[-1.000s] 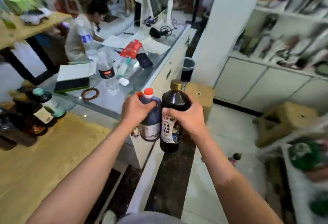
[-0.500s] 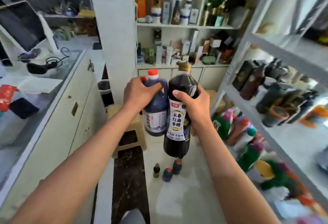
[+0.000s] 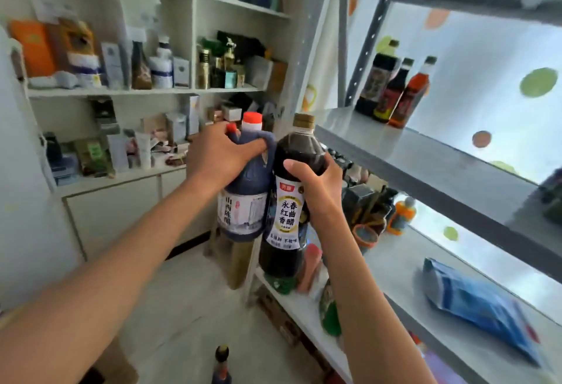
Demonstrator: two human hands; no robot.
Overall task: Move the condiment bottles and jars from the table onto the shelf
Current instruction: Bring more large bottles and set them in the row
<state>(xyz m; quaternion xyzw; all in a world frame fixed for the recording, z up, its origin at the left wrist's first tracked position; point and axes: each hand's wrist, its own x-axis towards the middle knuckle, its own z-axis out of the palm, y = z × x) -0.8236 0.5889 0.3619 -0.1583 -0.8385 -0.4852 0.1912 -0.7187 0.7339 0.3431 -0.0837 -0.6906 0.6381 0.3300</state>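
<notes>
In the head view, your left hand (image 3: 222, 158) wraps its fingers round the handled jug (image 3: 243, 195), and your right hand (image 3: 316, 182) grips the dark vinegar bottle (image 3: 287, 201). Both hang in the air at 9 o'clock of the metal shelf (image 3: 431, 164). The bottles touch; they could knock the shelf edge and slip.

The dark vinegar bottle (image 3: 286, 198) looked like glossy clear plastic with a smooth paper label and a metallic gold cap. Just left of it, the handled jug (image 3: 243, 189) was matt bluish plastic, red-capped. Right of the bottle, the shelf (image 3: 425, 158) was smooth grey-painted metal; a blue pouch (image 3: 477, 301) shone like foil.
</notes>
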